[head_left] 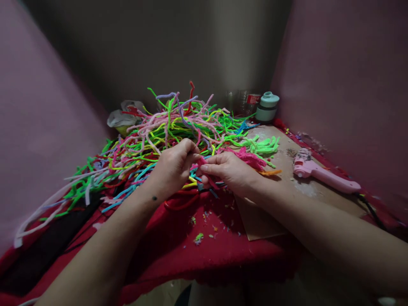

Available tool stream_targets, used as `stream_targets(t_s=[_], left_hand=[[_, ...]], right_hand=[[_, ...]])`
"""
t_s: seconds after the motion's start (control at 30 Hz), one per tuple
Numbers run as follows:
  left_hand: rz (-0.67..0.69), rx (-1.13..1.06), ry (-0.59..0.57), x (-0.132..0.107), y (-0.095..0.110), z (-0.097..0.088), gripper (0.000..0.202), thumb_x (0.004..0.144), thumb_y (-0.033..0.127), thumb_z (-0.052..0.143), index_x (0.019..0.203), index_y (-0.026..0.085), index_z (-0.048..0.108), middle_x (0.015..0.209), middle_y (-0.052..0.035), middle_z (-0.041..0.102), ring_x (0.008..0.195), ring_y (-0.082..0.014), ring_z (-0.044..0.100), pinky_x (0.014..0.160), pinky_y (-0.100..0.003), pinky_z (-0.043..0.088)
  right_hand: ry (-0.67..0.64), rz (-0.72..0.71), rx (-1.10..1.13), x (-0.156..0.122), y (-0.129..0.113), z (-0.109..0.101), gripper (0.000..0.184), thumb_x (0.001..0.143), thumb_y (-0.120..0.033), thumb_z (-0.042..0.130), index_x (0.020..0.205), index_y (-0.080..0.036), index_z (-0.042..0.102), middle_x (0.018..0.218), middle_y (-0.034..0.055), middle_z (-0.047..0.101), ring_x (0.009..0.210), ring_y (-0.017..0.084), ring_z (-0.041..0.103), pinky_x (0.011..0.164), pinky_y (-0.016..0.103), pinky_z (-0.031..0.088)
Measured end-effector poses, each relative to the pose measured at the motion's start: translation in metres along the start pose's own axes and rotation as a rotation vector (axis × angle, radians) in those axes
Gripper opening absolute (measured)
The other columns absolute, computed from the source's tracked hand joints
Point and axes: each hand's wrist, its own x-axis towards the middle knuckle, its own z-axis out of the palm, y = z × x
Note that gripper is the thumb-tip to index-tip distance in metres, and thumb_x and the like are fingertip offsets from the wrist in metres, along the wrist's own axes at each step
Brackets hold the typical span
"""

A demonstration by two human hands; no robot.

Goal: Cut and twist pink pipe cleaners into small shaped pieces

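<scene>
Both hands meet over the front of a big heap of coloured pipe cleaners (178, 123). A pink pipe cleaner (201, 162) runs between them, bent or folded. My left hand (175, 165) grips one part of it with the fingers curled in. My right hand (228, 170) pinches it between thumb and fingers, and part of the strand hangs below. Just behind my right hand lies a bundle of hot-pink pieces (251, 159). Below the hands, red-handled scissors (183, 202) rest on the red cloth, partly covered.
A pink glue gun (325, 172) with a dark cord lies on a brown board (287, 187) at right. Behind stand a pale green lidded container (267, 106) and a clear bottle (250, 102). Small scraps (199, 238) dot the red cloth (191, 259). Walls close in on both sides.
</scene>
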Motion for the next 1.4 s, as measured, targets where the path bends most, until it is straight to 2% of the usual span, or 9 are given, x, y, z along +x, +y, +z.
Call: stream_targets(t_s=[0.1, 0.23, 0.4, 0.6, 0.77, 0.93, 1.1, 1.27, 1.4], left_hand=[[-0.134, -0.156, -0.023, 0.0, 0.001, 0.0, 0.007, 0.075, 0.023, 0.056, 0.074, 0.016, 0.056, 0.062, 0.0026, 0.053, 0.055, -0.008, 0.044, 0.051, -0.02, 0.033], [-0.41, -0.649, -0.199, -0.001, 0.0, 0.002, 0.021, 0.075, 0.036, 0.06, 0.075, 0.015, 0.06, 0.057, 0.0023, 0.053, 0.047, -0.0068, 0.043, 0.043, -0.019, 0.032], [-0.559, -0.82, -0.103, -0.002, 0.0, 0.007, 0.023, 0.065, 0.028, 0.068, 0.055, 0.014, 0.054, 0.045, 0.0036, 0.047, 0.038, -0.0042, 0.037, 0.037, -0.018, 0.025], [-0.624, -0.871, -0.029, 0.001, 0.006, 0.006, 0.028, 0.065, 0.024, 0.066, 0.048, 0.015, 0.045, 0.04, 0.0057, 0.039, 0.033, -0.004, 0.031, 0.035, -0.019, 0.022], [-0.58, -0.737, -0.1, 0.0, 0.004, 0.002, 0.027, 0.069, 0.03, 0.064, 0.053, 0.016, 0.048, 0.04, 0.0059, 0.039, 0.034, -0.0041, 0.032, 0.035, -0.019, 0.02], [-0.533, -0.714, -0.173, -0.001, 0.0, 0.004, 0.022, 0.07, 0.033, 0.063, 0.06, 0.015, 0.055, 0.047, 0.0037, 0.047, 0.04, -0.0059, 0.039, 0.038, -0.019, 0.028], [-0.397, -0.382, -0.089, 0.001, 0.001, 0.003, 0.018, 0.07, 0.027, 0.06, 0.059, 0.013, 0.058, 0.047, 0.0048, 0.044, 0.042, -0.0044, 0.034, 0.038, -0.017, 0.024], [-0.4, -0.485, -0.192, 0.002, 0.0, -0.001, 0.017, 0.072, 0.028, 0.058, 0.063, 0.013, 0.057, 0.044, 0.006, 0.043, 0.038, -0.0043, 0.034, 0.037, -0.017, 0.025], [-0.445, -0.565, -0.236, 0.001, -0.001, -0.001, 0.016, 0.071, 0.029, 0.06, 0.067, 0.014, 0.058, 0.046, 0.0052, 0.047, 0.038, -0.0049, 0.038, 0.036, -0.017, 0.025]], right_hand=[[0.049, -0.025, -0.071, -0.001, -0.001, 0.0, 0.023, 0.077, -0.018, 0.053, 0.055, -0.013, 0.057, 0.048, -0.0008, 0.054, 0.043, 0.006, 0.043, 0.046, 0.021, 0.032], [0.062, -0.083, -0.066, 0.001, 0.002, 0.0, 0.023, 0.078, -0.025, 0.053, 0.06, -0.013, 0.06, 0.049, -0.0013, 0.054, 0.044, 0.006, 0.041, 0.049, 0.022, 0.033], [0.054, -0.054, -0.173, 0.001, 0.002, 0.002, 0.022, 0.079, -0.02, 0.052, 0.058, -0.014, 0.056, 0.051, -0.0015, 0.052, 0.046, 0.007, 0.042, 0.05, 0.023, 0.031], [0.279, -0.394, -0.721, 0.002, 0.007, 0.006, 0.023, 0.08, -0.017, 0.052, 0.056, -0.015, 0.054, 0.047, -0.0033, 0.044, 0.047, 0.007, 0.034, 0.053, 0.026, 0.025], [0.14, -0.238, -0.467, 0.004, 0.011, 0.004, 0.03, 0.081, -0.023, 0.05, 0.051, -0.016, 0.049, 0.047, -0.0023, 0.048, 0.045, 0.008, 0.04, 0.049, 0.025, 0.027], [0.18, -0.202, -0.461, 0.005, 0.012, 0.002, 0.03, 0.078, -0.021, 0.052, 0.049, -0.017, 0.047, 0.044, -0.0033, 0.045, 0.043, 0.007, 0.037, 0.048, 0.024, 0.026], [0.146, -0.189, -0.456, 0.006, 0.014, 0.003, 0.03, 0.078, -0.022, 0.054, 0.049, -0.016, 0.05, 0.045, -0.003, 0.047, 0.043, 0.007, 0.037, 0.049, 0.024, 0.027], [-0.042, -0.117, -0.02, 0.006, 0.016, 0.002, 0.03, 0.079, -0.035, 0.052, 0.058, -0.014, 0.058, 0.052, 0.0004, 0.057, 0.047, 0.009, 0.047, 0.054, 0.025, 0.038], [-0.029, -0.058, 0.224, 0.008, 0.017, 0.0, 0.02, 0.071, -0.029, 0.057, 0.057, -0.015, 0.058, 0.052, 0.0017, 0.059, 0.052, 0.013, 0.054, 0.058, 0.028, 0.043]])
